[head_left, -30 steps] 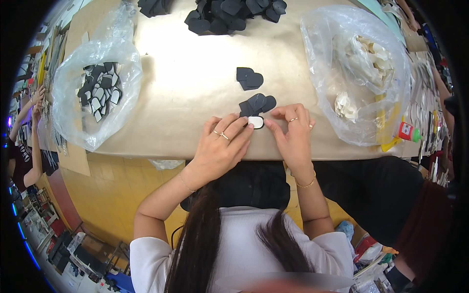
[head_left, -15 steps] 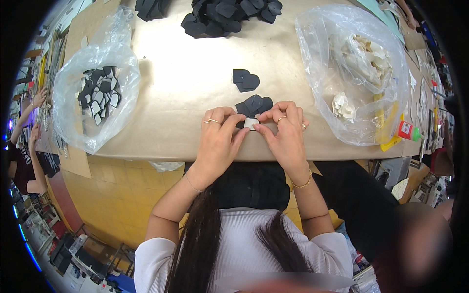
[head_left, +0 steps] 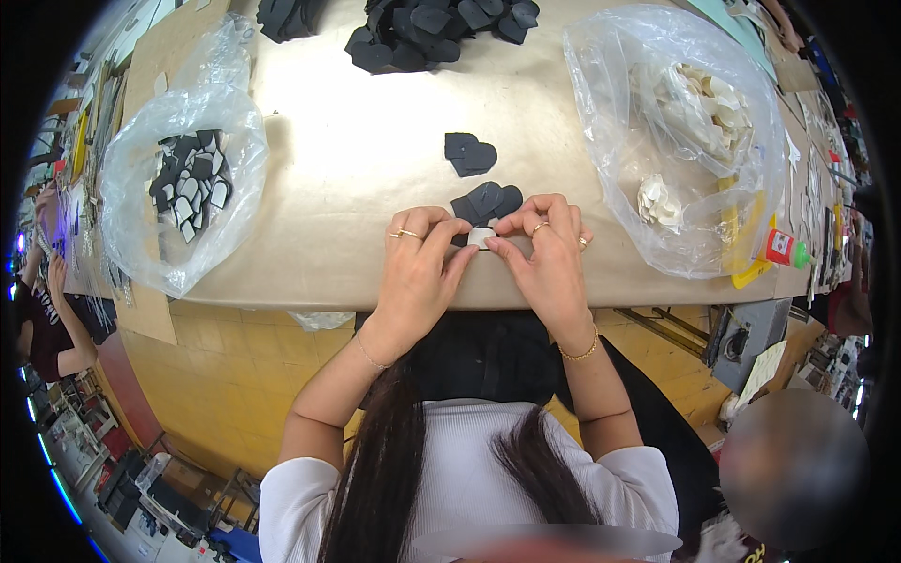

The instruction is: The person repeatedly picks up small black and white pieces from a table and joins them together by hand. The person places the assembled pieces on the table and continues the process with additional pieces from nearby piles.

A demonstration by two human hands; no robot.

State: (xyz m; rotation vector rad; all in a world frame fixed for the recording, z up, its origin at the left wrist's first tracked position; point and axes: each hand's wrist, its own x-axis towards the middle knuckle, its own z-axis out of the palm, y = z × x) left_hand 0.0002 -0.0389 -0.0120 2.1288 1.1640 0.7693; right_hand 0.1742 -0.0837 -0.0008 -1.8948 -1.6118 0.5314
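Both hands meet at the near edge of a tan paper-covered table [head_left: 357,150]. My left hand [head_left: 418,272] and my right hand [head_left: 544,258] pinch a small white piece [head_left: 481,236] between their fingertips. Just beyond the fingers lies a black heart-shaped piece [head_left: 488,199], partly hidden by my knuckles. Another black heart-shaped piece [head_left: 469,153] lies farther out on the table.
A clear bag of black and white pieces [head_left: 183,183] sits at the left. A clear bag of cream pieces [head_left: 690,113] sits at the right. A pile of black pieces [head_left: 436,28] lies at the far edge. A glue bottle [head_left: 784,249] lies right. Another person's arm [head_left: 52,310] shows far left.
My hands have closed in together around the small white piece, which now sits lifted between the fingertips of both hands instead of lying under the left fingers.
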